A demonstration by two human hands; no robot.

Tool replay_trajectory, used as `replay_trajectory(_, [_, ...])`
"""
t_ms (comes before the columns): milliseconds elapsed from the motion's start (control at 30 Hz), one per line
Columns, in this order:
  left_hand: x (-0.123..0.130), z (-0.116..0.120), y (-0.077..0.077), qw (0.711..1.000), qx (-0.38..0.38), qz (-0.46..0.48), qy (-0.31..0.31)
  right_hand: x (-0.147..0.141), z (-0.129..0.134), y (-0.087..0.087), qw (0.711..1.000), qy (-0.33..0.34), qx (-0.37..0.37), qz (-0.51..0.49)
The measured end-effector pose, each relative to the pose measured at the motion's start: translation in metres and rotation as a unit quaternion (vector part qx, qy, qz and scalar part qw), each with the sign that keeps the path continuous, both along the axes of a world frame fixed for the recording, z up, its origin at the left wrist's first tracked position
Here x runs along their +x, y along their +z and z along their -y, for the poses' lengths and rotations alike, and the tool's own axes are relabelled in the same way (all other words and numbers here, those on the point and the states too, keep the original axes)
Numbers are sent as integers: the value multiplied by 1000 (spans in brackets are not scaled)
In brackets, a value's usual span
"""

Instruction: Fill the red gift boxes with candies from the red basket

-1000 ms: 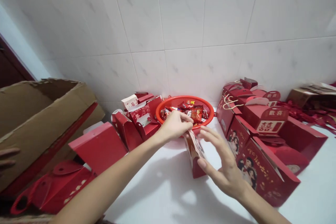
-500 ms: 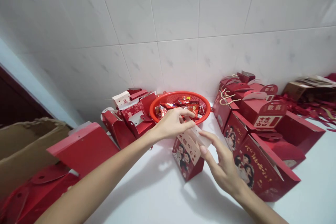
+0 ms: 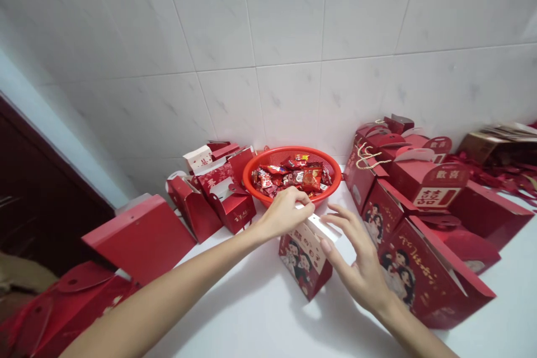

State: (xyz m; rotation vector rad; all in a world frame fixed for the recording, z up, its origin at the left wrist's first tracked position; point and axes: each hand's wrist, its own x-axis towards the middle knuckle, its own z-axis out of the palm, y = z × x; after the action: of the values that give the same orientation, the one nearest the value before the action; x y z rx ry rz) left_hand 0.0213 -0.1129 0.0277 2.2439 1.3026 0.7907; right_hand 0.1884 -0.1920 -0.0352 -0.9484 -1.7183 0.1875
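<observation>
A small red candy box (image 3: 305,260) with a cream upper panel and a printed cartoon couple stands on the white table between my hands. My left hand (image 3: 289,211) has its fingers curled onto the far left end of the box's top flap, pinching it. On the near right side, my right hand (image 3: 354,251) has its fingers spread; its thumb tip is at the top edge of the box, and I cannot tell whether it touches. The white inside of the flap (image 3: 323,227) shows between the hands. Directly behind is a red plastic basket (image 3: 337,183) holding wrapped sweets (image 3: 293,174).
Open small red boxes (image 3: 235,204) stand left of the basket. Larger red boxes (image 3: 138,238) are at the left. Several red gift boxes (image 3: 419,268) crowd the right side, with red ribbons (image 3: 499,170) behind. A tiled wall (image 3: 289,100) closes the back.
My left fingers have curled down onto the box's top flap. My right fingers have lifted and spread away from it. The view has shifted slightly, showing more of the basket's sweets.
</observation>
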Motion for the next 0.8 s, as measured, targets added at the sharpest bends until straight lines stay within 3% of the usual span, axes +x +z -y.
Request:
replay_trajectory(133, [-5,0,2,998,-40,18,-49,-1,5,-1,999,22,35,21])
replay_trajectory(300, [-18,0,14,978,-120,46,-163,0,9,2,996,85,4,13])
replay_trajectory(400, [-23,3,12,963,-164,75,-198,0,9,4,993,116,-14,3])
replay_trajectory(500, [-25,6,3,955,-197,101,-200,-2,10,2,991,131,-38,-11])
replay_trajectory(600, [-23,7,-5,949,-221,139,-179,-4,11,-2,994,105,-28,0])
replay_trajectory(733, [-18,9,-8,958,-190,161,-143,-3,14,-5,995,16,85,55])
replay_trajectory(800, [-15,10,-9,964,-164,170,-124,-3,14,-4,988,2,132,76])
